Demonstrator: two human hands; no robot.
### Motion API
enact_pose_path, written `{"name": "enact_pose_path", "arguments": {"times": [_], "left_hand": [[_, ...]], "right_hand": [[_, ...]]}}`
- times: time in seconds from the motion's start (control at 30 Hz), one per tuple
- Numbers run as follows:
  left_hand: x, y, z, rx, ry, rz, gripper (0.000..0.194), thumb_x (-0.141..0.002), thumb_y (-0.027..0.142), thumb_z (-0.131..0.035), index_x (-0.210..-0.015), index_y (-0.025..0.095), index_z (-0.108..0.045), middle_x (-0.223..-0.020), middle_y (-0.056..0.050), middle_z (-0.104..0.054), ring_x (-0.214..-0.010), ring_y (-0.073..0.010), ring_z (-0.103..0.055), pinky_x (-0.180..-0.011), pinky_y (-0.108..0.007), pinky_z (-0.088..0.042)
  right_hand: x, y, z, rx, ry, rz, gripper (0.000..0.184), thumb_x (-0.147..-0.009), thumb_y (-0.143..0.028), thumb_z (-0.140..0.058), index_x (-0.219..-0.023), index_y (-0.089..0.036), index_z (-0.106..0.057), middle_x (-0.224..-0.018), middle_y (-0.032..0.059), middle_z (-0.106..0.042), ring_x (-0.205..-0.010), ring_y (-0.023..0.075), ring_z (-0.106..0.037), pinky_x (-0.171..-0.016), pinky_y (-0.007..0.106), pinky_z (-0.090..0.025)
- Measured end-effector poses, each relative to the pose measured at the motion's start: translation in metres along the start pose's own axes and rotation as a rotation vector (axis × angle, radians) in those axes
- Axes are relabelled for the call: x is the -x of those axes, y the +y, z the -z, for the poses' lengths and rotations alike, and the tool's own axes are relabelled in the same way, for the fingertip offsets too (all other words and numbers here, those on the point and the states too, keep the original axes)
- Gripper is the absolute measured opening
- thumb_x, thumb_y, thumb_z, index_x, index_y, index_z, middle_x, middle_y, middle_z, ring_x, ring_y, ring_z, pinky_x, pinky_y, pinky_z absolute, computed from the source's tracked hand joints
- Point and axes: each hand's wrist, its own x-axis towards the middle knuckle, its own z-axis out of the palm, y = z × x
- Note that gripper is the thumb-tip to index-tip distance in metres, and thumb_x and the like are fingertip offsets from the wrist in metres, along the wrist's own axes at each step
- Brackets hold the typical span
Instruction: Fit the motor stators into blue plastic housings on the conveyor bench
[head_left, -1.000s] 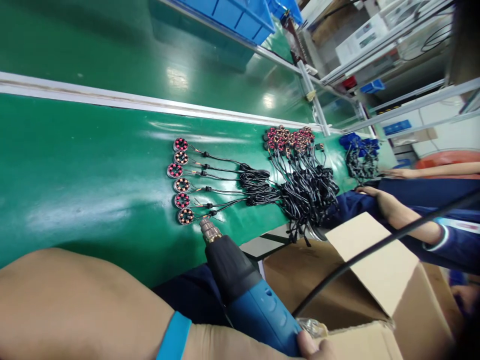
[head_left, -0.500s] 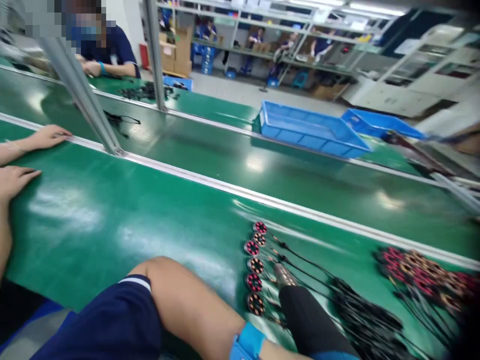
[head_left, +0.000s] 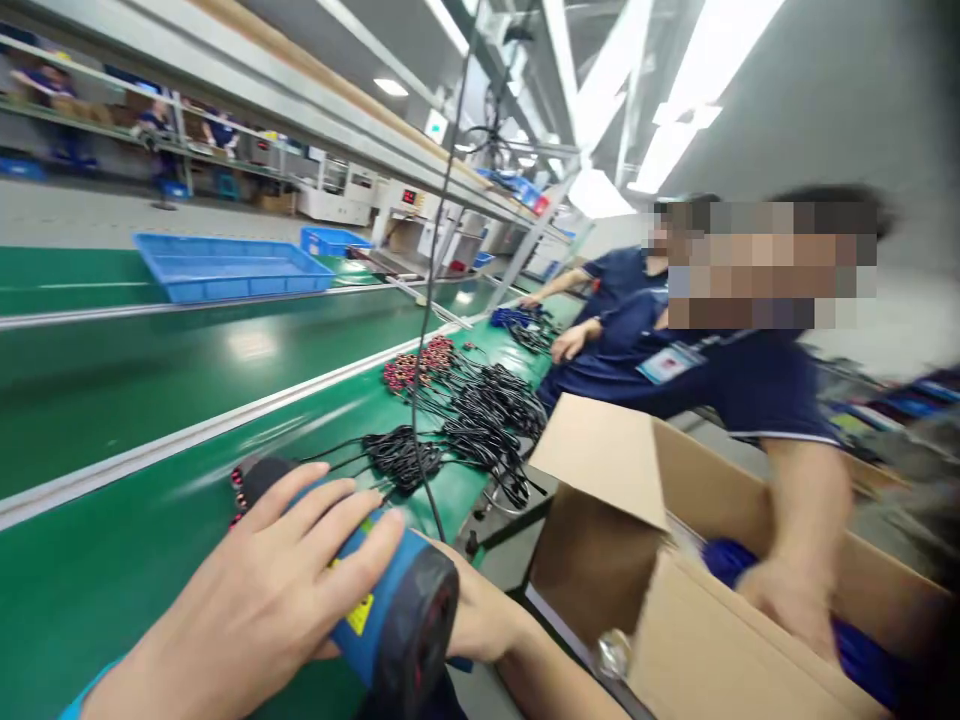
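Note:
A blue-and-black heat gun (head_left: 401, 590) is in front of me above the bench, its rounded black rear end towards me. My left hand (head_left: 277, 580) lies over its top, fingers curled round the body. On its far side is my right hand (head_left: 480, 605); the body hides most of those fingers, which close about the gun lower down. Just past the gun's front, a row of small motor coils (head_left: 238, 492) in red and copper shows in part. Their black cables (head_left: 401, 458) run to a bundle on the green bench (head_left: 97, 590). The gun's nozzle is hidden.
Farther along lie a pile of red and copper coils (head_left: 420, 365) and heaped black cables (head_left: 491, 405). To the right, a co-worker's arm reaches into an open cardboard box (head_left: 600, 450). A cord (head_left: 431, 290) hangs ahead. A blue tray (head_left: 232, 268) stands beyond the rail.
My view has swung to the right, bringing the box and two co-workers into sight. Both my hands on the heat gun now show; before, mainly my left arm and the gun's front did.

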Motion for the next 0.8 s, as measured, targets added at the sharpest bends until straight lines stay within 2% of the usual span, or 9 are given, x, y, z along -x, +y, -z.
{"name": "enact_pose_path", "arguments": {"times": [0.1, 0.23, 0.33, 0.4, 0.5, 0.6, 0.67, 0.73, 0.8], "left_hand": [[0.004, 0.002, 0.001, -0.032, 0.029, -0.009, 0.038, -0.104, 0.039, -0.047, -0.136, 0.023, -0.06, -0.134, -0.003, -0.067, -0.123, -0.0225, -0.059, -0.124, -0.041, -0.018], [0.004, 0.006, 0.011, -0.128, 0.117, 0.027, 0.041, -0.104, 0.017, -0.039, -0.139, 0.025, -0.059, -0.141, -0.003, -0.063, -0.133, -0.0227, -0.055, -0.124, -0.043, -0.023], [0.003, 0.01, 0.023, -0.206, 0.237, 0.073, 0.042, -0.099, 0.016, -0.056, -0.14, 0.028, -0.056, -0.146, -0.005, -0.059, -0.142, -0.0269, -0.048, -0.125, -0.05, -0.025], [0.005, 0.013, 0.033, -0.248, 0.36, 0.131, 0.044, -0.091, 0.02, -0.073, -0.132, 0.027, -0.058, -0.142, -0.008, -0.061, -0.14, -0.0297, -0.05, -0.122, -0.055, -0.029], [0.013, 0.015, 0.045, -0.263, 0.546, 0.215, 0.049, -0.077, 0.016, -0.087, -0.117, 0.02, -0.058, -0.13, -0.01, -0.065, -0.126, -0.0279, -0.062, -0.113, -0.054, -0.044], [0.019, 0.014, 0.051, -0.27, 0.642, 0.232, 0.048, -0.075, 0.012, -0.088, -0.111, 0.017, -0.057, -0.122, -0.009, -0.066, -0.112, -0.0236, -0.067, -0.102, -0.05, -0.053], [0.02, 0.014, 0.053, -0.261, 0.672, 0.238, 0.046, -0.075, 0.009, -0.086, -0.109, 0.017, -0.056, -0.119, -0.008, -0.066, -0.108, -0.0218, -0.067, -0.099, -0.048, -0.054], [0.02, 0.015, 0.054, -0.251, 0.678, 0.256, 0.045, -0.075, 0.006, -0.085, -0.108, 0.017, -0.056, -0.12, -0.008, -0.066, -0.108, -0.0214, -0.067, -0.098, -0.048, -0.054], [0.021, 0.014, 0.056, -0.255, 0.657, 0.275, 0.046, -0.074, 0.004, -0.085, -0.107, 0.019, -0.057, -0.121, -0.007, -0.065, -0.108, -0.0219, -0.066, -0.098, -0.048, -0.054]], "right_hand": [[0.008, 0.005, -0.009, 0.02, 0.083, 0.04, 0.072, -0.074, -0.054, -0.085, -0.13, -0.017, -0.059, -0.12, 0.0102, -0.065, -0.109, 0.0275, -0.062, -0.102, 0.042, -0.051], [0.013, 0.024, -0.037, 0.059, 0.36, 0.079, 0.056, -0.088, -0.037, -0.072, -0.141, -0.031, -0.052, -0.127, 0.0068, -0.065, -0.118, 0.0281, -0.062, -0.107, 0.046, -0.05], [-0.006, 0.031, -0.052, -0.027, 0.59, 0.157, 0.045, -0.093, -0.038, -0.065, -0.136, -0.038, -0.054, -0.127, 0.0048, -0.065, -0.123, 0.03, -0.061, -0.106, 0.049, -0.052], [-0.031, 0.019, -0.054, -0.184, 0.645, 0.228, 0.044, -0.093, -0.04, -0.066, -0.135, -0.038, -0.051, -0.123, 0.0054, -0.067, -0.11, 0.0292, -0.067, -0.091, 0.047, -0.059], [-0.077, -0.029, -0.042, -0.472, 0.658, 0.379, 0.042, -0.094, -0.039, -0.067, -0.13, -0.036, -0.046, -0.126, 0.0064, -0.065, -0.099, 0.0236, -0.068, -0.064, 0.033, -0.059], [-0.132, -0.102, -0.011, -0.665, 0.602, 0.507, 0.036, -0.093, -0.037, -0.068, -0.122, -0.029, -0.048, -0.125, 0.0075, -0.065, -0.101, 0.0191, -0.067, -0.052, 0.022, -0.051], [-0.18, -0.153, 0.018, -0.739, 0.519, 0.55, 0.026, -0.095, -0.035, -0.065, -0.113, -0.023, -0.051, -0.118, 0.0082, -0.067, -0.1, 0.0171, -0.067, -0.051, 0.019, -0.049], [-0.238, -0.2, 0.05, -0.773, 0.412, 0.514, 0.016, -0.1, -0.032, -0.06, -0.105, -0.02, -0.051, -0.105, 0.0063, -0.066, -0.096, 0.0133, -0.066, -0.053, 0.017, -0.051], [-0.296, -0.24, 0.085, -0.77, 0.302, 0.537, 0.02, -0.106, -0.036, -0.054, -0.099, -0.018, -0.049, -0.094, 0.0009, -0.06, -0.096, 0.0077, -0.063, -0.06, 0.015, -0.053]]}}
